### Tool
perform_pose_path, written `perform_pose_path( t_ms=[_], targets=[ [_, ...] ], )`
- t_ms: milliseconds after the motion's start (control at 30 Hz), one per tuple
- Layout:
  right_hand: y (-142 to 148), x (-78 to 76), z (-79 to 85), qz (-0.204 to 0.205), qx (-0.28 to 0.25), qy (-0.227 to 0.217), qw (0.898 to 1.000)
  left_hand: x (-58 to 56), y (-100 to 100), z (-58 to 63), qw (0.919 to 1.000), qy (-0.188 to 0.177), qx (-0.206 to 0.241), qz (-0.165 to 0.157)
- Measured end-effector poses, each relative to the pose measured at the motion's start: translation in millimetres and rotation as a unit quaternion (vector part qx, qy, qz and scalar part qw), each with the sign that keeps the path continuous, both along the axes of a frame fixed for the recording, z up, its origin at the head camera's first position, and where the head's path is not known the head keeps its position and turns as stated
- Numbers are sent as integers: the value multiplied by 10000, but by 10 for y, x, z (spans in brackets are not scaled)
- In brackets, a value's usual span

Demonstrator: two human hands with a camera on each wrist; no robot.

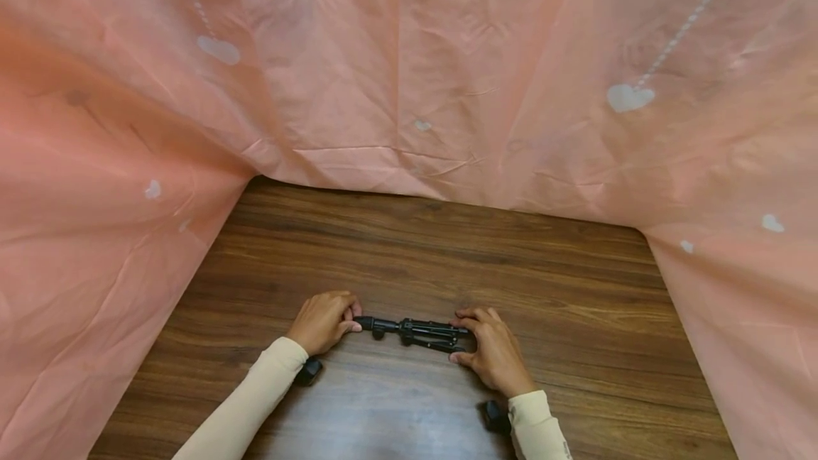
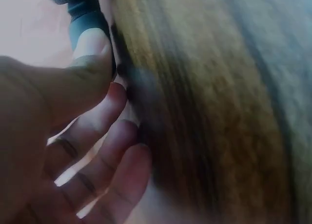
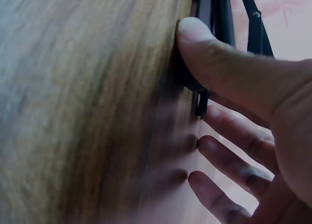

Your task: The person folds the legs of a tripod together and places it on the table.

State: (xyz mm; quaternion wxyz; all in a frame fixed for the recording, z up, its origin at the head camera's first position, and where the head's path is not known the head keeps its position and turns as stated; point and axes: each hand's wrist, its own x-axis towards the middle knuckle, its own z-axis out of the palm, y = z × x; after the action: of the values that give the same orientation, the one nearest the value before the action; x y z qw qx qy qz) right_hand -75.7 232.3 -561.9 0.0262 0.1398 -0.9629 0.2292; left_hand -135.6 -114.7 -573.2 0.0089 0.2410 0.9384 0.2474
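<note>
A small black tripod (image 1: 434, 329) lies lengthwise across the wooden table, its slim legs folded nearly together toward the right. At the narrow left end, my left hand (image 1: 324, 321) pinches the tip between thumb and fingers. My right hand (image 1: 497, 348) holds the leg ends, thumb on the near side and fingers on the far side. In the left wrist view the thumb presses on the black tube end (image 2: 87, 22), with the other fingertips at the tabletop. The right wrist view has the thumb against one leg (image 3: 204, 14), while another leg (image 3: 256, 29) angles away from it.
The dark brown wooden tabletop (image 1: 447, 254) runs under both hands. Pink cloth (image 1: 396, 77) with white hearts hangs along the back and both sides. A black wrist device (image 1: 309, 371) sits under the left cuff, another (image 1: 495, 416) by the right cuff.
</note>
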Motion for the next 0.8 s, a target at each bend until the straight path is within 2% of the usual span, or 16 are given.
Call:
perform_pose_path(
  t_ms=[167, 267, 467, 800],
  targets=[
    [-14, -12, -32, -43, 20, 148, 9999, -62, -46, -25, 9939, -918, 610, 7],
    [-20, -27, -42, -59, -4, 165, 9998, -103, -66, -20, 9902, -1190, 729, -35],
    [-24, -57, -53, -53, -12, 174, 9998, -142, -63, 6, 9878, -1362, 758, -31],
    [13, -62, -61, -65, -53, 189, 9998, -140, -35, 17, 9856, -1363, 992, -108]
  ],
)
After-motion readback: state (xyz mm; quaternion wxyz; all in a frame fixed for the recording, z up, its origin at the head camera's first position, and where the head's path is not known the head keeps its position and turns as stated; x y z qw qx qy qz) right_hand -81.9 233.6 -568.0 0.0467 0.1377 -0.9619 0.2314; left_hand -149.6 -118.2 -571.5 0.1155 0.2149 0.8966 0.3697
